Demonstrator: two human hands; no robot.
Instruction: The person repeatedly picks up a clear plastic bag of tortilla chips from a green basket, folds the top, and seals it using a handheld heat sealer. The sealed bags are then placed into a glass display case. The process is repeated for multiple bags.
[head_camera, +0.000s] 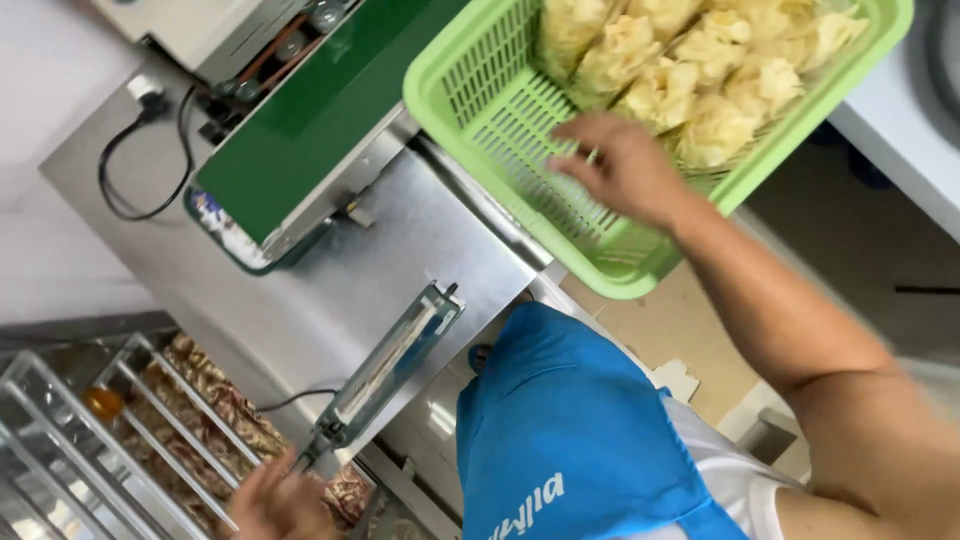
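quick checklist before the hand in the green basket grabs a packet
1. Right hand inside the green basket: ok.
2. Packets of pale yellow food within reach of that hand: ok.
3. Basket resting steadily on the steel table: cannot tell, its support is hidden.
4. Left hand away from the basket, by the sealer bar: ok.
5. Right hand's fingers closed on a packet: cannot tell, blurred.

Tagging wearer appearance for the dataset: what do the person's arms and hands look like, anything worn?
Both hands bare: no gloves, rings or watch visible. Right hand leads to a bare forearm and upper arm, no sleeve in view. Left hand is cut off at the frame edge. On the torso, a blue apron with white lettering over a white top.
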